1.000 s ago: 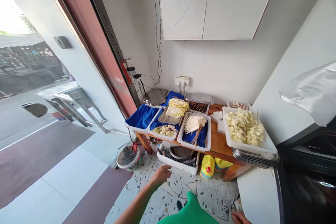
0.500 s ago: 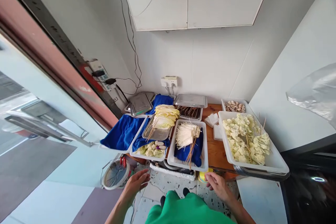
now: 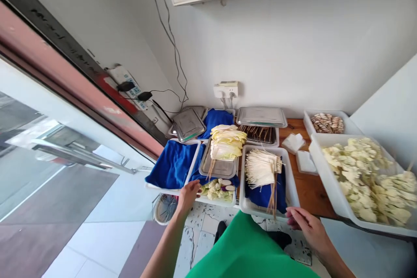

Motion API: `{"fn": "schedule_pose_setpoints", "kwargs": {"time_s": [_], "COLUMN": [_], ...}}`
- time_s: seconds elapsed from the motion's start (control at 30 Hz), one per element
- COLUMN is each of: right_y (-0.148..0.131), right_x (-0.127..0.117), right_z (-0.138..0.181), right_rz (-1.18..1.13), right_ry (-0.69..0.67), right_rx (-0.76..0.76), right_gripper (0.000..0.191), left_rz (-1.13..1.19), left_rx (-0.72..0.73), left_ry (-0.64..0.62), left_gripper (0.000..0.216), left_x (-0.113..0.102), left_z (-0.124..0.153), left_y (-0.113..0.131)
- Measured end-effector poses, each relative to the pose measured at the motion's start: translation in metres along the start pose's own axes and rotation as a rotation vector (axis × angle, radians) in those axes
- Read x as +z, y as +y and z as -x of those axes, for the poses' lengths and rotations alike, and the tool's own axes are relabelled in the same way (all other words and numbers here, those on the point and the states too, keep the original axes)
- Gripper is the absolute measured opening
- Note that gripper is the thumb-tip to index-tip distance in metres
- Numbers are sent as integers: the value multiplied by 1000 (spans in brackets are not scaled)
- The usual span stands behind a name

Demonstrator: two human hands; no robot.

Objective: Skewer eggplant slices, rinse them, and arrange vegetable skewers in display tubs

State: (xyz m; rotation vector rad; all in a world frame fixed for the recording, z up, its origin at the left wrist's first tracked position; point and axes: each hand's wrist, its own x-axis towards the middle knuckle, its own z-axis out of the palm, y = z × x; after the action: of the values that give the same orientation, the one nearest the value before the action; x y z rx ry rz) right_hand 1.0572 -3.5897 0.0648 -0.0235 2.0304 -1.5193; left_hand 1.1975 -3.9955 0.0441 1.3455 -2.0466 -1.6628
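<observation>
My left hand (image 3: 188, 194) reaches to the front rim of a white tray (image 3: 215, 203) holding pale vegetable pieces (image 3: 216, 190). Its fingers are stretched forward and touch the rim beside a blue cloth (image 3: 172, 165). My right hand (image 3: 308, 228) hovers at the table's front edge, just right of the white tray (image 3: 295, 191) that holds white skewers (image 3: 260, 167) on a blue cloth. Its fingers are loosely bent and hold nothing. A steel tray of cabbage skewers (image 3: 224, 143) lies behind the vegetable pieces.
A large white tray (image 3: 325, 182) of pale green skewers fills the right side of the wooden table (image 3: 309, 191). At the back are a mushroom tray (image 3: 327, 122), a lidded steel tray (image 3: 260, 116) and a wall socket (image 3: 225, 90). A round basket (image 3: 164, 208) stands on the floor on the left.
I have come closer to the table. My left hand rose from the floor side to the vegetable tray's rim. My right hand came into view and moved up to the table's front edge.
</observation>
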Motion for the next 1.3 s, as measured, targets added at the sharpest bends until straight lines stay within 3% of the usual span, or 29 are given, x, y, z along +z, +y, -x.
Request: {"fn": "schedule_pose_setpoints", "kwargs": {"time_s": [0.1, 0.2, 0.33, 0.4, 0.5, 0.63, 0.77, 1.1, 1.3], "right_y": [-18, -35, -48, -52, -55, -54, -51, -49, -72], "right_x": [47, 100, 155, 174, 193, 205, 208, 202, 205], "right_z": [-2, -23, -73, -97, -123, -146, -159, -150, -156], "right_rz": [16, 61, 198, 227, 214, 294, 403, 518, 560], "right_ry": [-94, -144, 0, 95, 129, 153, 221, 232, 185], "right_rx": [-42, -89, -128, -66, 16, -11, -150, -353, -293], "right_gripper": [56, 58, 51, 41, 27, 18, 33, 35, 35], "left_rz": [-79, -321, -588, -633, -630, -576, -538, -479, -541], "left_rx": [54, 217, 337, 316, 281, 262, 256, 296, 329], "left_ry": [-12, -45, -82, -101, -69, 7, 32, 104, 123], "left_gripper": [31, 28, 28, 25, 28, 32, 27, 22, 23], "left_x": [-6, -5, 5, 14, 31, 47, 48, 42, 38], "left_z": [-35, -64, -96, -109, -123, -127, -123, -114, -121], "left_y": [-6, 1, 20, 27, 32, 33, 34, 26, 44]}}
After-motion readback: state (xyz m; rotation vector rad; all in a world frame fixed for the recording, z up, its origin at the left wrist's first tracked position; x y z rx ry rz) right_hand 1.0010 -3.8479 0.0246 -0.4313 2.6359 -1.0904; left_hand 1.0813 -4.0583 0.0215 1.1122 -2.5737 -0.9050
